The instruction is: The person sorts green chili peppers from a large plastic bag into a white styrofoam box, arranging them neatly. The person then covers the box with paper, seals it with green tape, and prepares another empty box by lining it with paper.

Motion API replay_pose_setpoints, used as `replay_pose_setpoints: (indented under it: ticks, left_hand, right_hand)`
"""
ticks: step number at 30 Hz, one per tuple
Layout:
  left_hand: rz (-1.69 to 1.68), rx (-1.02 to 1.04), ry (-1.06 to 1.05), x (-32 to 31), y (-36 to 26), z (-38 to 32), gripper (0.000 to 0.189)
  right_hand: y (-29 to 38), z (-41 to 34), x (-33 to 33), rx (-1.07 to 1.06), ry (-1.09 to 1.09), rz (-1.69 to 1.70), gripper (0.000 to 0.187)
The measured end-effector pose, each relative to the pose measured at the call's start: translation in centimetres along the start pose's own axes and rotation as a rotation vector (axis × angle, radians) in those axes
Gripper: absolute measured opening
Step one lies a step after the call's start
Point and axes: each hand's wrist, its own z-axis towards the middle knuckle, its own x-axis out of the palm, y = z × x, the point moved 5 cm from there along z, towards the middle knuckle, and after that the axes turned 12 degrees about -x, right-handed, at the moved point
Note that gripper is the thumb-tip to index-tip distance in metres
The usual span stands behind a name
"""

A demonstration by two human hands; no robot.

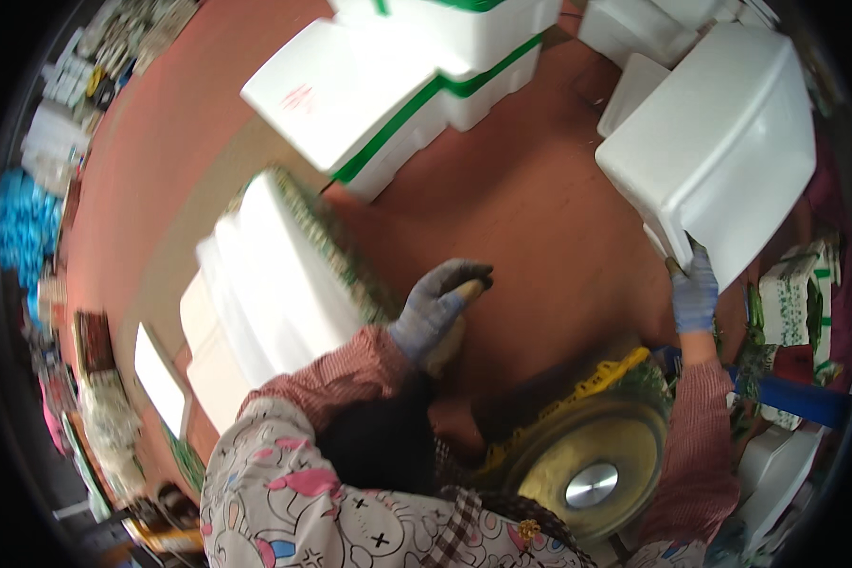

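Observation:
My right hand [695, 291], in a blue-grey work glove, grips the lower corner of a large white foam box [717, 135] at the upper right, thumb on its rim. Over the red floor near the middle is my left hand [440, 305], in a similar glove with dark, worn fingertips; its fingers are curled and part, and I see nothing held. Left of it stand white foam boxes [277, 284], blurred. Taped foam boxes with green bands [369, 99] are stacked at the top. A round, yellowish machine with a metal hub [591, 485] sits between my arms.
A yellow toothed plastic strip [589, 387] lies beside the round machine. On the right are a blue bar [788, 397] and a printed carton [784, 305] with green stalks. A flat white foam panel [162, 380] rests at the left; blue bags [25, 227] are piled at the far left.

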Motion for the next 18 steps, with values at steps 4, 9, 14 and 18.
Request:
replay_pose_setpoints:
  ticks: [4, 9, 14, 18]
  left_hand:
    - [0.266, 0.246, -0.119, -4.1, -1.3, -9.3, 0.023]
    - [0.502, 0.280, -0.433, -14.8, 2.1, -24.9, 0.017]
    - [1.450, 0.065, -0.674, -29.5, 7.1, -32.3, 0.042]
    - [1.536, -0.403, -0.957, -38.6, 9.5, -32.2, 0.086]
  right_hand:
    - [13.2, -5.7, -7.0, -0.064, 0.146, -0.008, 0.046]
    - [24.5, -14.7, -15.0, -0.250, 0.253, 0.103, 0.052]
    - [29.5, -23.8, -22.0, -0.271, 0.334, 0.032, 0.062]
    - [31.8, -29.5, -25.1, -0.001, 0.469, -0.185, 0.049]
